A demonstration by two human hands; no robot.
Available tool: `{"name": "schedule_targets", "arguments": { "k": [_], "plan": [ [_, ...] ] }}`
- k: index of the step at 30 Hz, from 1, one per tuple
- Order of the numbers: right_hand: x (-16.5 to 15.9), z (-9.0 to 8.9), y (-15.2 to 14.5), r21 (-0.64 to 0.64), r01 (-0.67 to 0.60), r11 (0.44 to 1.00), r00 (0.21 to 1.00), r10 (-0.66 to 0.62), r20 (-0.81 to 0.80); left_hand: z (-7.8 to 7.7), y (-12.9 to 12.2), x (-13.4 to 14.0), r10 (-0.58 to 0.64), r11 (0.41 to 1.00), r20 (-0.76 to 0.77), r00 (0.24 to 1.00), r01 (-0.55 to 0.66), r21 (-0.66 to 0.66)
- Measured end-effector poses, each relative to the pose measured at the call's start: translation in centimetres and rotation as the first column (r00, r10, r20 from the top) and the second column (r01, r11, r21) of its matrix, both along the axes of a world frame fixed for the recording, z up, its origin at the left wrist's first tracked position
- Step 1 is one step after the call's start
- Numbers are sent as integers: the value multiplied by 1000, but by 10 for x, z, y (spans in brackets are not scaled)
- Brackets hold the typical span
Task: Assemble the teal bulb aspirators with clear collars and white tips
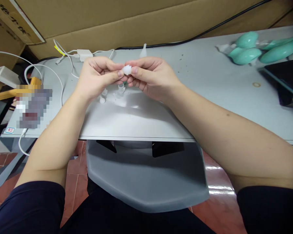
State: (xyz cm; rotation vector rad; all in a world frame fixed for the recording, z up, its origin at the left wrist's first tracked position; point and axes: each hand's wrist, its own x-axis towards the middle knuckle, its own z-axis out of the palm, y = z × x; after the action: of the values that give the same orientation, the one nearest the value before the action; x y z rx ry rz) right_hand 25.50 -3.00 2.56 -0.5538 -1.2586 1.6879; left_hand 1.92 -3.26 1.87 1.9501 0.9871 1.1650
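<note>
Between the fingertips of both hands is a small white rounded plastic piece [127, 69], held above the table. My left hand [97, 76] pinches it from the left with thumb and fingers. My right hand [152, 76] grips its other side, thumb on top. Below the hands lie a small clear plastic part [121, 88] and a small white piece [102, 99]. Behind my right hand stands a whitish cone-shaped nozzle [143, 51], its lower part hidden by the hand.
Several teal bulbs [247, 53] lie at the back right near a dark flat object [286, 81]. A tan ring [256, 84] rests on the grey table [215, 87]. White chargers [84, 55] with cables and a blurred-out object [35, 109] are on the left. A grey stool [146, 182] stands below.
</note>
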Motion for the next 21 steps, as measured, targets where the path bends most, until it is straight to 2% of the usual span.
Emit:
{"name": "schedule_targets", "arguments": {
  "k": [7,10,14,17,21],
  "plan": [
    [-4,7,-3,-23,40,999,999,-40,27,2,-7,7,123,992,28,992,-122,-15],
    [-6,2,-1,-9,47,999,999,-47,-12,1,-6,6,110,994,1,994,-110,-2],
    [-10,-9,2,77,68,995,990,-58,-130,-2,-2,5,136,990,-26,990,-135,38],
    [-12,-11,1,117,106,987,984,-87,-155,-4,-1,8,155,985,-19,988,-153,75],
    [-11,-3,-1,15,101,995,992,-99,-82,-3,-2,7,144,987,-14,990,-142,68]
  ]
}}
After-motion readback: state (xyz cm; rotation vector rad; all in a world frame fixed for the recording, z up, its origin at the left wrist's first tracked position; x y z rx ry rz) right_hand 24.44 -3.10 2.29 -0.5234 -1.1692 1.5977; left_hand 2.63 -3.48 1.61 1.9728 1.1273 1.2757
